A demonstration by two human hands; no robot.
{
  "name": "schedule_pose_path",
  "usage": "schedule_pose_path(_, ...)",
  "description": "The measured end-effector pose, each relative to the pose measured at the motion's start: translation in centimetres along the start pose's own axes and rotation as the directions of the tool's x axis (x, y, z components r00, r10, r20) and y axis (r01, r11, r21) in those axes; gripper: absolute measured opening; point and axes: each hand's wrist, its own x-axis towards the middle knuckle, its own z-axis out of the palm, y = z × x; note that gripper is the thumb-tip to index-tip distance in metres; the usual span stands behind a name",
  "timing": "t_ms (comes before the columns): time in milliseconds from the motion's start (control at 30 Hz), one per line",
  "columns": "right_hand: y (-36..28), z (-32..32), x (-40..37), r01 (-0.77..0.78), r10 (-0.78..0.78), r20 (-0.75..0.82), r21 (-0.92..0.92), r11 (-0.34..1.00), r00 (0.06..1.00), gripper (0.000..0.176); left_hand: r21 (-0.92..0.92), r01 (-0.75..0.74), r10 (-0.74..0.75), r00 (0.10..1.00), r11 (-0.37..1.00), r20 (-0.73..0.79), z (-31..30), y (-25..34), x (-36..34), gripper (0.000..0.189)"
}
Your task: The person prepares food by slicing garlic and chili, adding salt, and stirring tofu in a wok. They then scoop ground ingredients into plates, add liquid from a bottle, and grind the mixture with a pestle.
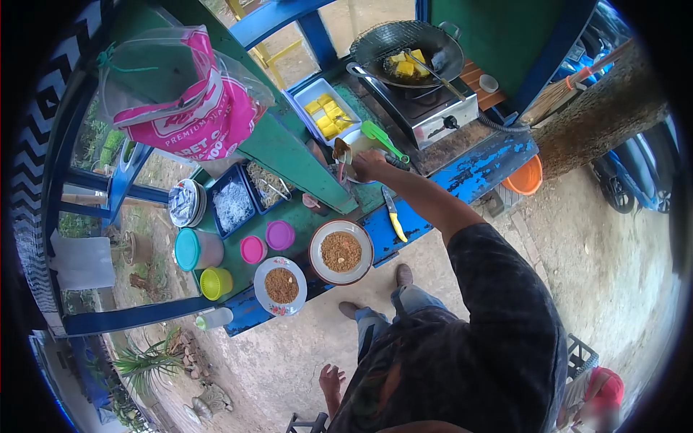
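My right hand reaches over the green counter to a pale bowl. Its fingers are curled in, and what they hold is hidden. Just left of them is a small cup-like thing with brown on it. A bright green plastic utensil lies across the bowl's far right side. Behind it, a white tray holds several yellow tofu-like blocks. Low beside my body hangs my left hand, empty, its fingers loosely apart. A yellow-handled knife rests at the counter's edge.
A wok with yellow pieces frying and a long-handled utensil sits on a gas stove. Two plates of crumbly brown food, a rimmed plate and a floral plate, stand near the edge. A pink bag hangs at left.
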Motion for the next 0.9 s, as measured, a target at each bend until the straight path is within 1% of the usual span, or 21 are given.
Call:
schedule_pose_path(133,0.5,1.5,1.5,-0.039,0.039,-0.060,-0.004,0.999,0.997,0.027,0.009,-0.024,0.024,0.999,1.000,0.032,0.7,0.3,-0.8,0.050)
schedule_pose_path(200,0.8,2.6,2.8,-0.076,0.085,-0.114,0.086,0.993,0.990,0.028,0.036,0.002,-0.002,1.000,0.999,0.024,1.0,0.2,-1.4,0.051)
schedule_pose_path(233,1.3,3.4,3.5,-0.076,0.086,-0.117,0.088,0.993,0.989,0.028,0.036,-0.011,0.010,0.999,0.999,0.038,1.0,-0.2,-1.5,0.050)
schedule_pose_path(300,2.3,4.6,4.5,0.124,-0.133,-0.133,-0.070,0.990,0.982,0.028,0.033,0.004,-0.006,0.999,0.999,0.046,1.0,-0.7,-1.7,0.050)
schedule_pose_path(333,1.8,3.3,3.7,0.122,-0.130,-0.136,-0.067,0.990,0.982,0.028,0.030,0.021,-0.023,0.998,0.999,0.057,0.9,-1.2,-1.6,0.050)
schedule_pose_path(367,1.3,1.9,2.9,0.071,-0.072,-0.011,-0.096,0.993,0.997,0.027,0.043,-0.014,0.011,0.997,0.999,0.072,0.7,-1.7,-1.5,0.050)
schedule_pose_path(400,0.9,0.7,2.1,0.024,-0.009,0.115,-0.130,0.991,0.993,0.027,0.046,-0.014,0.011,0.997,0.999,0.073,0.7,-1.6,-1.4,0.050)
schedule_pose_path(433,0.7,0.5,1.8,0.023,-0.007,0.120,-0.129,0.991,0.993,0.027,0.063,0.003,-0.009,0.997,0.998,0.079,0.6,-1.7,-1.5,0.050)
schedule_pose_path(500,0.4,0.2,1.5,-0.069,0.073,-0.032,0.101,0.992,0.997,0.027,0.077,0.022,-0.029,0.996,0.997,0.087,0.8,-1.7,-1.5,0.050)
schedule_pose_path(533,0.3,0.1,1.4,-0.070,0.073,-0.030,0.098,0.993,0.997,0.027,0.060,0.024,-0.029,0.997,0.998,0.075,0.8,-1.7,-1.5,0.049)
schedule_pose_path(567,0.2,-0.1,1.4,-0.100,0.105,-0.034,0.131,0.986,0.994,0.029,0.042,0.024,-0.026,0.998,0.999,0.062,0.9,-1.5,-1.3,0.049)
schedule_pose_path(633,0.6,0.8,1.9,-0.132,0.139,-0.033,0.162,0.978,0.990,0.031,0.058,0.026,-0.029,0.998,0.998,0.056,1.3,-0.6,-1.4,0.049)
schedule_pose_path(700,1.1,1.4,1.6,-0.019,0.045,-0.198,0.129,0.991,0.979,0.035,0.074,0.032,-0.036,0.998,0.997,0.050,1.9,0.1,-1.2,0.049)
schedule_pose_path(733,1.3,1.2,1.6,-0.021,0.045,-0.194,0.127,0.992,0.980,0.035,0.050,0.034,-0.036,0.998,0.998,0.053,2.2,0.5,-1.0,0.049)
schedule_pose_path(800,1.7,0.7,1.3,0.036,-0.009,-0.114,0.235,0.971,0.993,0.040,0.028,0.042,-0.043,0.997,0.999,0.060,2.7,1.3,-0.6,0.049)
schedule_pose_path(833,1.7,0.4,1.1,0.030,-0.005,-0.109,0.235,0.971,0.994,0.040,0.031,0.016,-0.018,0.997,0.999,0.074,3.1,1.8,-0.2,0.049)
schedule_pose_path(900,1.5,0.4,1.0,-0.011,0.012,-0.006,0.180,0.984,1.000,0.042,0.042,-0.022,0.017,0.994,0.999,0.111,3.8,3.1,0.5,0.049)
